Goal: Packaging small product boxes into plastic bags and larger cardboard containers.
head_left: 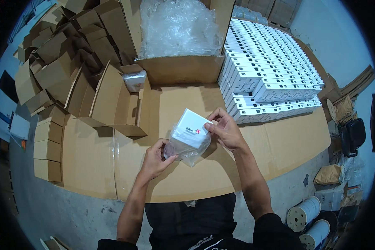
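A small white square box (187, 127) with a red mark sits partly inside a clear plastic bag (191, 155), above the cardboard-covered table. My left hand (155, 159) grips the bag at its lower left side, thumb in front. At the box's upper right edge, my right hand (226, 131) pinches the white box between thumb and fingers. The box is tilted, its upper part bare and its lower end covered by the bag. An open brown carton (127, 104) stands to the left, with a plastic-wrapped white box (134, 81) in its far end.
Stacked white boxes (275, 89) fill the table's far right. A large carton (179, 68) of clear plastic bags (179, 29) stands at the back. Several empty brown cartons (56, 77) are heaped at the left. Cable spools (304, 213) lie on the floor at the lower right.
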A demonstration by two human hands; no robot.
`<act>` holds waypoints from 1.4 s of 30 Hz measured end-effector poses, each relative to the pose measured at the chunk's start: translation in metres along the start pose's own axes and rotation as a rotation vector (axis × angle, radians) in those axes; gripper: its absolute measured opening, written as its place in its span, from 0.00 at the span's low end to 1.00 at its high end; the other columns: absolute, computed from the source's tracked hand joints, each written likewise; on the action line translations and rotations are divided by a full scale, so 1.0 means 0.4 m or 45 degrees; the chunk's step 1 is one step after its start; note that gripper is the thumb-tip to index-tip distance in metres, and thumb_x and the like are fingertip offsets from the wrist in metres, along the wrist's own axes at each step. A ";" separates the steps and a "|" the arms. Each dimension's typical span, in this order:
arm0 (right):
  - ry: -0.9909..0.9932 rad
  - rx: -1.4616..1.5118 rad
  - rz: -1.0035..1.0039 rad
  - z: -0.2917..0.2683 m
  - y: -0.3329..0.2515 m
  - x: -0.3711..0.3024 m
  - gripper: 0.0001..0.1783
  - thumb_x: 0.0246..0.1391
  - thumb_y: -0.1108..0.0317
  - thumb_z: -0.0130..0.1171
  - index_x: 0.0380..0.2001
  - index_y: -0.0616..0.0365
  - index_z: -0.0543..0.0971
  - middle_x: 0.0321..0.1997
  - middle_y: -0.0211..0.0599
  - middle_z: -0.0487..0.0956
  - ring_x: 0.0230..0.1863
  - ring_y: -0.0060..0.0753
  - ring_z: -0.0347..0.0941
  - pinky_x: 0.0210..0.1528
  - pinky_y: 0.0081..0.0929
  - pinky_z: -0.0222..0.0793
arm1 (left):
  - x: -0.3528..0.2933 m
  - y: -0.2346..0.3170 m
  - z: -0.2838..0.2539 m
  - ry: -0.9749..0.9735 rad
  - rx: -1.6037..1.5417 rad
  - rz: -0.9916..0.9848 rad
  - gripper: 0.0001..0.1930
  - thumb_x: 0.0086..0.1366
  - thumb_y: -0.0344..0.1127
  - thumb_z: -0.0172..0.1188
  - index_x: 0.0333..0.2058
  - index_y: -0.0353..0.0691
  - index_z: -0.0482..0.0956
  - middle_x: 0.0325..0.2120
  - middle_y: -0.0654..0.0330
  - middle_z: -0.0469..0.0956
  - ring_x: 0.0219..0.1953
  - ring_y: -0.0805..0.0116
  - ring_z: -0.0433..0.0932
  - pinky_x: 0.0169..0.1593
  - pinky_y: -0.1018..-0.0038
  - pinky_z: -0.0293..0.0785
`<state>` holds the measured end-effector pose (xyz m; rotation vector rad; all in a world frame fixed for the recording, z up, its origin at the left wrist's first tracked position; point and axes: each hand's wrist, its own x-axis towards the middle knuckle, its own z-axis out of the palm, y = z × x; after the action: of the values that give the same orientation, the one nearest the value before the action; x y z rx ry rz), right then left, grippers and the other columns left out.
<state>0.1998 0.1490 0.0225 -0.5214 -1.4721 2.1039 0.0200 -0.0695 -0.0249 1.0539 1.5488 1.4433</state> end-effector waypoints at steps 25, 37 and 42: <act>-0.153 -0.263 0.352 0.013 0.028 -0.006 0.18 0.65 0.60 0.64 0.48 0.65 0.80 0.38 0.29 0.82 0.35 0.17 0.74 0.38 0.21 0.73 | 0.121 0.020 0.052 0.264 -0.525 -0.078 0.13 0.72 0.36 0.63 0.48 0.33 0.79 0.43 0.62 0.82 0.43 0.78 0.78 0.50 0.75 0.74; 0.002 -0.253 0.135 0.052 0.095 0.008 0.22 0.75 0.59 0.47 0.54 0.66 0.79 0.45 0.34 0.83 0.44 0.23 0.78 0.49 0.25 0.76 | 0.134 0.015 0.051 0.295 -0.292 0.026 0.15 0.76 0.39 0.56 0.51 0.32 0.78 0.42 0.61 0.82 0.45 0.76 0.77 0.51 0.75 0.74; 0.187 -0.232 -0.049 0.098 0.112 0.008 0.23 0.75 0.61 0.45 0.61 0.67 0.75 0.50 0.33 0.81 0.51 0.19 0.73 0.57 0.22 0.69 | 0.128 0.008 0.058 0.395 -0.075 0.061 0.23 0.80 0.47 0.44 0.56 0.32 0.77 0.45 0.59 0.81 0.48 0.74 0.76 0.55 0.74 0.72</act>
<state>0.1659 0.1094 -0.0064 -0.6946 -1.5826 1.8701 0.0227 -0.0133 -0.0232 0.8669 1.6915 1.7394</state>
